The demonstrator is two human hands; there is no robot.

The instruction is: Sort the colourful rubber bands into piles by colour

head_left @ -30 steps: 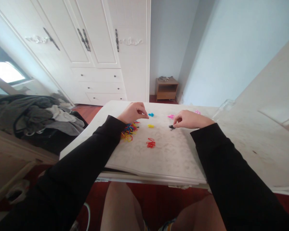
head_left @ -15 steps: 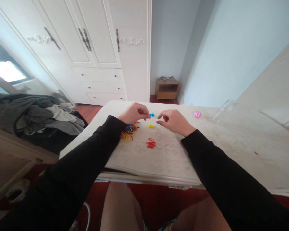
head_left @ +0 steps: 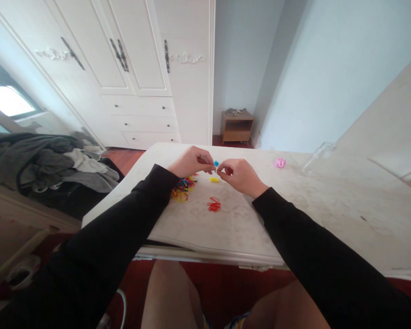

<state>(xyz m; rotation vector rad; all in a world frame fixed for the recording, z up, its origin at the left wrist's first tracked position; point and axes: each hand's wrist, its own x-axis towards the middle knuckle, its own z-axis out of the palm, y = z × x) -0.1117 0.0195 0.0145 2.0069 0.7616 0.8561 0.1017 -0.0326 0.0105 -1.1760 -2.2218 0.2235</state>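
My left hand [head_left: 196, 161] is closed in a pinch over the table, with a small dark piece [head_left: 215, 171] at its fingertips, too small to name. My right hand [head_left: 239, 175] is pinched too, its fingertips right beside that piece; whether they grip it is hidden. Just behind the fingertips lies a small blue bundle [head_left: 216, 163], and a yellow bundle [head_left: 214, 180] rests in front of them. Below my left wrist is a mixed heap of thin red, yellow, blue and dark bands [head_left: 182, 189]. A loose cluster of red bands [head_left: 214, 204] lies nearer to me.
On the white table [head_left: 260, 228], a pink bundle [head_left: 280, 162] sits to the right, near a clear plastic container [head_left: 318, 157] lying tilted. A heap of grey clothes [head_left: 55, 160] is at the left. Beyond stand a white wardrobe [head_left: 140, 109] and a small wooden nightstand [head_left: 238, 127].
My right hand has moved left to my left fingertips, and its thumb and fingers have closed from apart into a pinch. My left hand has barely moved.
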